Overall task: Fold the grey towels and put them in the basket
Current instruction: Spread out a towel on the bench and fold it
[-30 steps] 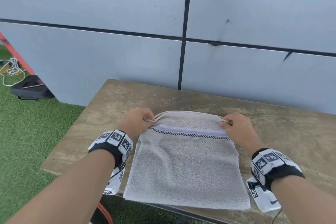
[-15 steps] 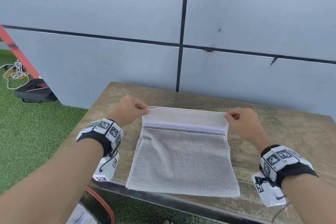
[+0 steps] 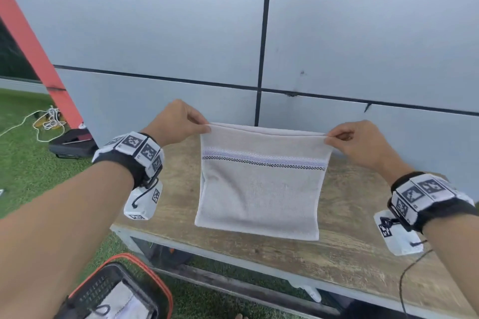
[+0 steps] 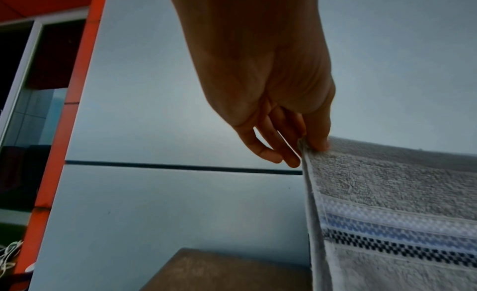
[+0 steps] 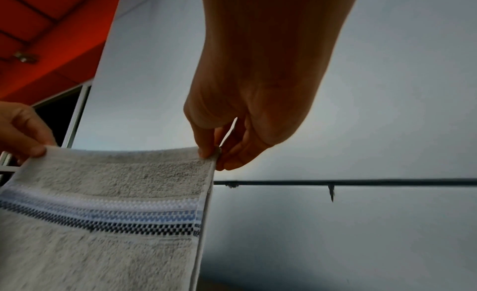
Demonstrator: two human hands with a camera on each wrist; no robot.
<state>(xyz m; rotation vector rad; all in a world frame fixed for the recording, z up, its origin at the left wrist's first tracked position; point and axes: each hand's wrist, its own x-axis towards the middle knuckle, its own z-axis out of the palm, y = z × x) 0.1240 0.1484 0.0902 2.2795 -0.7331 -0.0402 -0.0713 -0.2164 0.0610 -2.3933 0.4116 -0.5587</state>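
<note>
Wooden table (image 3: 344, 261) set against grey panelled wall (image 3: 155, 21); black bag (image 3: 74, 144) and white cord (image 3: 45, 122) laid on grass (image 3: 23, 163).

Grey panelled wall (image 3: 363, 33) with dark seams behind a worn wooden table (image 3: 350, 261) on a metal frame, green artificial turf (image 3: 23, 171) underfoot, and a slanting red beam (image 3: 33, 52) at left in even daylight.
</note>
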